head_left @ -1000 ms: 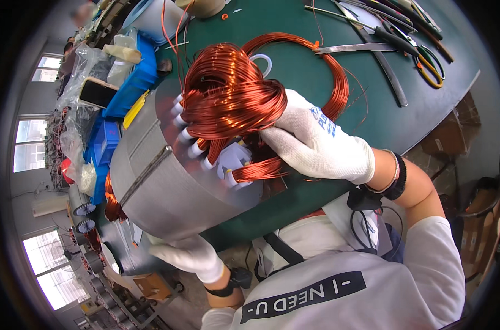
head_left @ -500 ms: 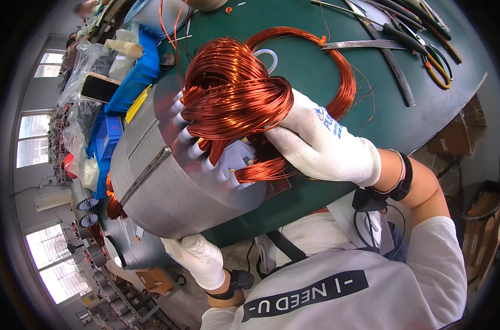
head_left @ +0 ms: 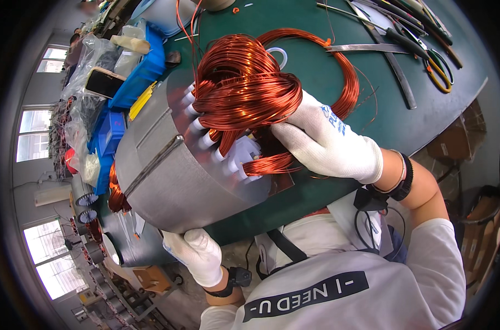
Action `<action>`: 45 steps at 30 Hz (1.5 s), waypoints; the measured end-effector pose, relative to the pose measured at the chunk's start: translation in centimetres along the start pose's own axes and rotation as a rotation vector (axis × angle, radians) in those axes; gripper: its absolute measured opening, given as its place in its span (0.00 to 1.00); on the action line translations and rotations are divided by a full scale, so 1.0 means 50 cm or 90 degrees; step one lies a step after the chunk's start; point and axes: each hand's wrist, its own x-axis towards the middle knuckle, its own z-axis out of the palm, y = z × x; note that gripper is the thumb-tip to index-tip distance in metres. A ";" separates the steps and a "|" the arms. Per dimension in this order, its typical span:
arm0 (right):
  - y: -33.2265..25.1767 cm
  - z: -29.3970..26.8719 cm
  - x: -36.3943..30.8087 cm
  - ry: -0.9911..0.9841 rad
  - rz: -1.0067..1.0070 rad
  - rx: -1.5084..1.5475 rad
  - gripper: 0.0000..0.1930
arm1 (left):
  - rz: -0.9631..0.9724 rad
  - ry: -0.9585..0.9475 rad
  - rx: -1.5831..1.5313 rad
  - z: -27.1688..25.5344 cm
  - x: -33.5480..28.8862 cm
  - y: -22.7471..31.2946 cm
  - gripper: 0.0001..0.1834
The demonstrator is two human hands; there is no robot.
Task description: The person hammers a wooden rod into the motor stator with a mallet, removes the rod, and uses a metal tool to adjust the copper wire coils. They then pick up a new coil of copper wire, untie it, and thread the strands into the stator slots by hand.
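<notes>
A grey cylindrical stator core (head_left: 156,176) lies on its side on the green bench, a dark rod (head_left: 153,165) resting along its outer surface. From its right end bulges a thick bundle of copper wire coils (head_left: 244,82), with white slot liners (head_left: 197,125) lining the rim. My right hand (head_left: 329,140), in a white glove, is closed on the right side of the bundle, its fingertips partly hidden behind the wire. At the core's near lower edge my left hand (head_left: 197,256), also gloved, holds on with bent thumb; its other fingers are partly hidden beneath the core.
Behind the bundle lies a loose loop of copper wire (head_left: 346,71). Scissors (head_left: 440,71), a long metal blade (head_left: 365,48) and other hand tools are at the far right. Blue bins (head_left: 145,60) with plastic bags and a phone (head_left: 104,82) stand at the left.
The core, its rod and the copper bundle have shifted slightly right and away from me. My right hand has kept its hold on the coils, and my left hand stays at the core's edge.
</notes>
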 end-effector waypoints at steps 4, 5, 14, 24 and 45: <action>-0.003 -0.013 0.006 -0.004 0.010 0.004 0.14 | -0.036 0.202 -0.137 0.043 0.003 -0.026 0.30; -0.001 -0.015 0.008 -0.012 0.003 -0.008 0.14 | -0.140 0.357 -0.295 0.056 0.000 -0.033 0.27; 0.019 -0.002 -0.002 -0.046 0.013 -0.046 0.16 | -0.206 0.016 -0.185 0.044 0.000 -0.123 0.21; -0.019 -0.045 0.019 -0.004 -0.024 -0.086 0.11 | -0.356 0.033 -0.325 0.089 -0.037 -0.146 0.26; 0.126 -0.388 0.046 -0.006 0.147 -1.007 0.10 | -0.228 0.036 -0.392 0.122 -0.011 -0.129 0.26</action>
